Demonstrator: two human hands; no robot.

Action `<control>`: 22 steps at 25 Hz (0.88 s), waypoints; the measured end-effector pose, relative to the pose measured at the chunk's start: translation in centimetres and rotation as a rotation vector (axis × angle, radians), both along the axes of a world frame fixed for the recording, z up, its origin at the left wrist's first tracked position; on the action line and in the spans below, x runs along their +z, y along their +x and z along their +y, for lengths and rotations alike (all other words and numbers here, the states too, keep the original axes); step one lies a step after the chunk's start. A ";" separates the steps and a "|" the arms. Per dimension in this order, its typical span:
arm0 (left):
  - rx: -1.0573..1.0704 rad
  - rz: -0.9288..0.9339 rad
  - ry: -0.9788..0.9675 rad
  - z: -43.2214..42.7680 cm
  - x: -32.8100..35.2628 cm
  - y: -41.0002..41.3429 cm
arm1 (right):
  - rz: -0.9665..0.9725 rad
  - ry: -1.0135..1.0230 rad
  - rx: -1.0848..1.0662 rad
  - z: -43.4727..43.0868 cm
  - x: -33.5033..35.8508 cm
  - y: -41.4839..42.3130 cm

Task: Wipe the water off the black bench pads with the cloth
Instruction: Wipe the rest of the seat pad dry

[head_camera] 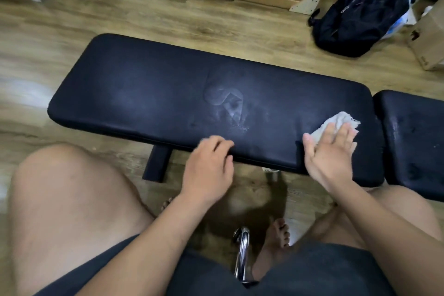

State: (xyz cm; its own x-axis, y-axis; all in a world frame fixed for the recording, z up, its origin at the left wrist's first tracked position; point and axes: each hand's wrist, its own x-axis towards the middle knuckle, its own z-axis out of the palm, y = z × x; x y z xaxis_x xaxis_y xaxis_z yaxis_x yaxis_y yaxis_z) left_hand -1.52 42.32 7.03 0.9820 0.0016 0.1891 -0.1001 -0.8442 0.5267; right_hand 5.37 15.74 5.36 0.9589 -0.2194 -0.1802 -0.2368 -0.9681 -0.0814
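**Cloth at the long pad's right end**

Right hand (330,151) presses the white cloth (336,122) flat, fingers straight. Unwiped smears lie leftward along the long bench pad (144,94); small pad (413,132) sits just right. Left hand (209,163) rests loosely curled on the near edge, holding nothing.

Left grip (208,163) loosely curled, palm down; right grip (330,154) flat, fingers straight

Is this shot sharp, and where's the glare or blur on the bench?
Head view: soft overall, left hand smeared by motion; wide-angle bows the long pad; pale sheen at its middle, wet glints on the short pad.
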 end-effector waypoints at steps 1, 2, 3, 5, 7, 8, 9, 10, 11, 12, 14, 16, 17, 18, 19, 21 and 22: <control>0.057 -0.045 0.031 1.4 0.3 0.1 | 0.010 -0.018 0.017 0.8 0.3 -0.1; 0.105 -0.003 0.062 2.6 0.6 0.2 | 0.016 -0.046 0.066 1.8 0.6 -0.3; 0.149 0.099 0.072 3.7 0.6 0.4 | 0.017 -0.063 0.137 3.5 0.9 -0.7; 0.222 0.266 0.015 5.4 0.3 0.4 | 0.041 -0.077 0.278 8.4 1.0 -1.5; 0.261 0.292 -0.012 6.7 0.0 0.1 | 0.069 -0.082 0.400 14.1 0.8 -1.8; 0.276 0.297 -0.003 7.4 0.1 -0.1 | 0.063 -0.071 0.463 17.1 0.8 -1.4; 0.301 0.304 -0.009 8.3 0.2 -0.1 | 0.049 -0.055 0.543 20.3 0.9 -0.9; 0.342 0.305 -0.028 9.1 0.4 -0.1 | 0.040 -0.043 0.642 23.4 0.8 -0.4; 0.395 0.300 -0.047 9.8 0.6 -0.1 | 0.043 -0.038 0.743 26.4 0.8 0.1; 0.451 0.273 -0.060 10.3 0.7 -0.3 | 0.062 -0.050 0.830 29.1 0.8 0.6; 0.515 0.199 -0.049 11.0 1.0 -0.5 | 0.076 -0.039 0.918 31.9 0.9 1.6; 0.487 0.176 -0.016 10.7 1.2 -0.4 | -0.005 0.018 0.907 30.2 0.7 2.1; 0.442 0.184 0.009 10.2 1.1 -0.1 | -0.046 0.034 0.878 27.8 0.6 2.1; 0.387 0.207 0.031 9.2 1.2 0.3 | -0.077 0.036 0.829 24.6 0.3 1.8; 0.335 0.235 0.049 8.1 1.2 0.7 | -0.099 0.019 0.771 20.8 0.0 1.4; 0.224 0.276 0.067 5.4 1.2 1.5 | -0.119 -0.054 0.592 11.8 -0.1 0.2; 0.166 0.292 0.077 4.0 1.2 1.8 | -0.109 -0.095 0.470 6.7 -0.1 -0.3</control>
